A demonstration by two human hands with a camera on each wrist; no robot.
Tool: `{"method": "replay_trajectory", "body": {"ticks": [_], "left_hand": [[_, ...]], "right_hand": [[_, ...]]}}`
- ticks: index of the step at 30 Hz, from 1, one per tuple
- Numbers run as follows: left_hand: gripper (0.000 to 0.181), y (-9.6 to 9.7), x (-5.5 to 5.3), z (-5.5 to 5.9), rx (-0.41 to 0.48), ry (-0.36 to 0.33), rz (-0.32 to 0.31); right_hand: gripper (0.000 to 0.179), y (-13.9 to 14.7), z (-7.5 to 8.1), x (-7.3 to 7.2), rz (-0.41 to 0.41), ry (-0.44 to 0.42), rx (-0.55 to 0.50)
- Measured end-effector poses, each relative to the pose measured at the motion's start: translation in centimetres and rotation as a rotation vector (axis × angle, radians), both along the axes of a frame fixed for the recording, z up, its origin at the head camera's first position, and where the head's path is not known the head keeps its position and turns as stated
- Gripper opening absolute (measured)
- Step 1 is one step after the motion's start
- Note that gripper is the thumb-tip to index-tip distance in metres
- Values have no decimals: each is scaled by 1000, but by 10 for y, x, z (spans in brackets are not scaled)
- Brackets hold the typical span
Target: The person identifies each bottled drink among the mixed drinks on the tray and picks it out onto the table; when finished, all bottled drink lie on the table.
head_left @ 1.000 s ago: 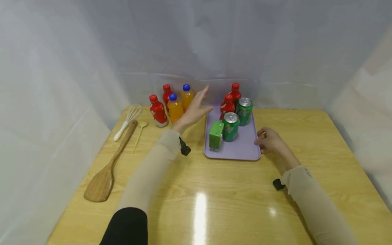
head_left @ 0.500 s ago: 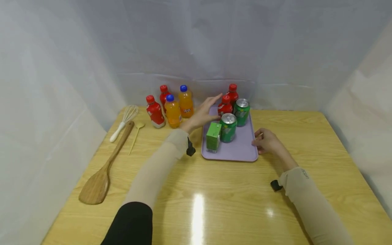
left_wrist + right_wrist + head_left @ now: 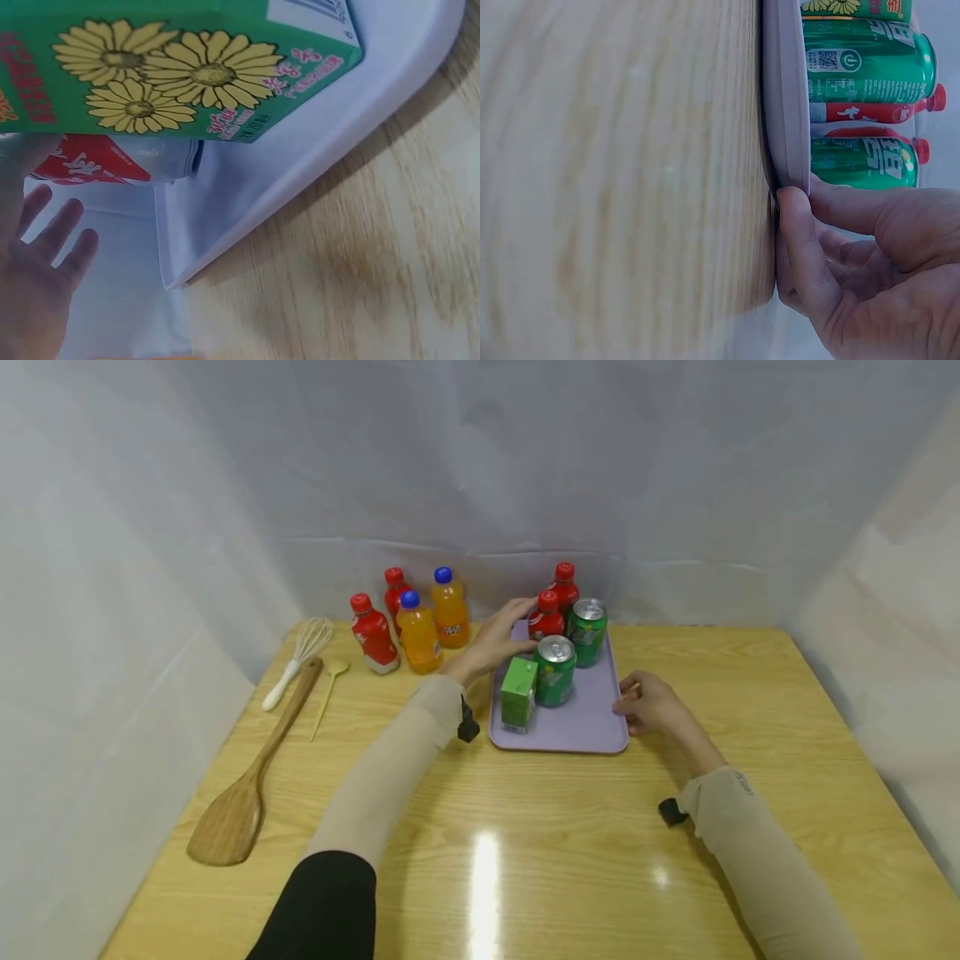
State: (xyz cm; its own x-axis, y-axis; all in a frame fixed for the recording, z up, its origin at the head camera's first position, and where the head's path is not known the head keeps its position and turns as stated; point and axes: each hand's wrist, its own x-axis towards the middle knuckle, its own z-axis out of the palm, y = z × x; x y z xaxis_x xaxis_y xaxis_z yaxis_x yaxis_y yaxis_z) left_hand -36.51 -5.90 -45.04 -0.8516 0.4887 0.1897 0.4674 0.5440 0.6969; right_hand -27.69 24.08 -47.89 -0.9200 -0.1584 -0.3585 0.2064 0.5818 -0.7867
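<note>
My left hand point(image 3: 495, 643) reaches over the far left side of the lilac tray point(image 3: 577, 735), beside the nearer red-capped bottle point(image 3: 547, 625). Its fingers are extended and spread in the left wrist view; whether the thumb touches the bottle, I cannot tell. My right hand point(image 3: 651, 703) pinches the tray's right rim, with the thumb above and a finger underneath in the right wrist view. On the tray stand a green drink carton point(image 3: 518, 695), a green soda can point(image 3: 555, 675), a second can point(image 3: 587, 635) behind it and another red bottle point(image 3: 564, 582).
Left of the tray stand two orange drink bottles point(image 3: 420, 639) and two more red bottles point(image 3: 375, 639). A whisk point(image 3: 298, 662), a yellow spoon point(image 3: 327, 697) and a wooden spatula point(image 3: 240, 806) lie along the table's left side. A white sheet point(image 3: 480, 485) hangs behind.
My left hand has moved right, from beside the orange bottles to the red bottle on the tray. The right hand keeps its hold on the rim. The head view has shifted slightly.
</note>
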Motion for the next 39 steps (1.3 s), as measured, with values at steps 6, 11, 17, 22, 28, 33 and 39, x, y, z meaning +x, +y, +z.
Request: {"method": "replay_trajectory", "body": {"ticks": [6, 11, 17, 22, 28, 33, 39], "left_hand": [[76, 1, -2, -2, 4, 6, 22], [73, 2, -2, -1, 5, 52, 36], [69, 3, 0, 0, 1, 92, 55], [67, 2, 2, -1, 21, 111, 81], [66, 1, 4, 2, 125, 115, 84], [67, 0, 5, 7, 215, 125, 101], [70, 0, 11, 11, 344, 61, 176]], "right_hand": [[47, -1, 1, 0, -8, -6, 7], [46, -1, 1, 0, -10, 1, 7], [44, 0, 1, 0, -8, 12, 8], [45, -1, 2, 0, -7, 4, 8], [46, -1, 3, 0, -4, -7, 12], [45, 0, 6, 1, -2, -8, 16], [45, -1, 5, 1, 5, -7, 27]]}}
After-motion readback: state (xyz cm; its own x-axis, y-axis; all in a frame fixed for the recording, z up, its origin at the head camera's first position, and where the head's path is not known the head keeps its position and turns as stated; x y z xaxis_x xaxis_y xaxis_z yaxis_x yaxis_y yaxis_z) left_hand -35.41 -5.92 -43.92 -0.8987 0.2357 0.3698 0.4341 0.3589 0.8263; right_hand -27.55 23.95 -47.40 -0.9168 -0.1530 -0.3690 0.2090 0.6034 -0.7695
